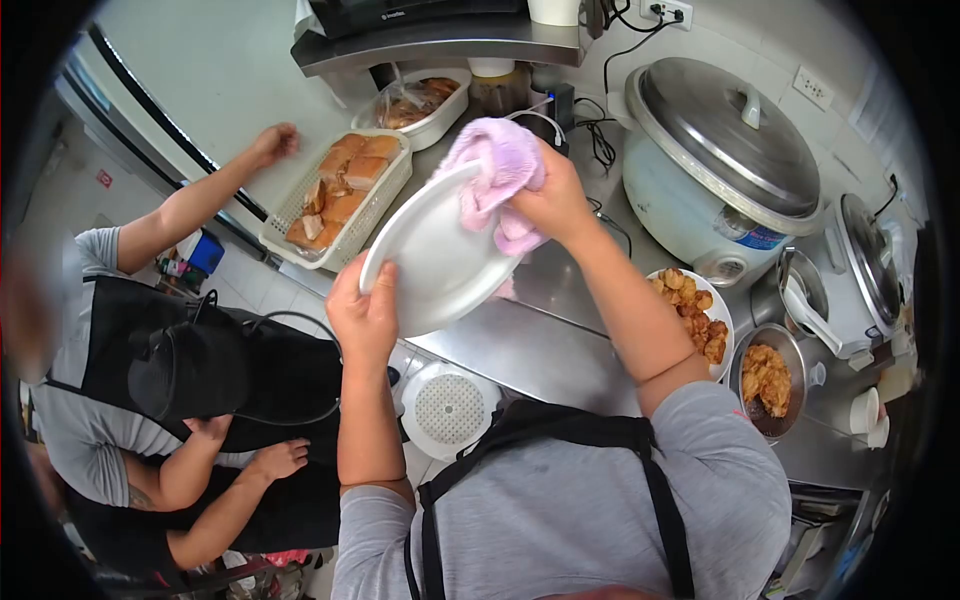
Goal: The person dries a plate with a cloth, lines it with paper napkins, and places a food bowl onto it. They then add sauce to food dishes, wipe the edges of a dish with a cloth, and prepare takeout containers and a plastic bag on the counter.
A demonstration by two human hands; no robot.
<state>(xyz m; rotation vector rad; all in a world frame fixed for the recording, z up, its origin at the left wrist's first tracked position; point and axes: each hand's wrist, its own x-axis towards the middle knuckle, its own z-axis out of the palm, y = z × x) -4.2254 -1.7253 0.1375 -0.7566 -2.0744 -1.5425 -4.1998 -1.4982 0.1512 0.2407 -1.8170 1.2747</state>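
Observation:
A white oval plate [440,255] is held tilted above the front edge of the steel counter [540,350]. My left hand [366,305] grips its left rim, with the thumb on the plate's face. At the plate's upper right, my right hand [555,200] holds a pink-purple cloth [495,165] bunched over the rim. The fingers of my right hand are partly hidden by the cloth.
A basket [393,190] of browned meat slabs and a white tub [455,105] stand behind left. Rightward are a large cooker [700,190], a plate of fried pieces [722,310] and a bowl [795,370]. Co-workers in aprons [285,400] stand at left; a stool [450,412] is below.

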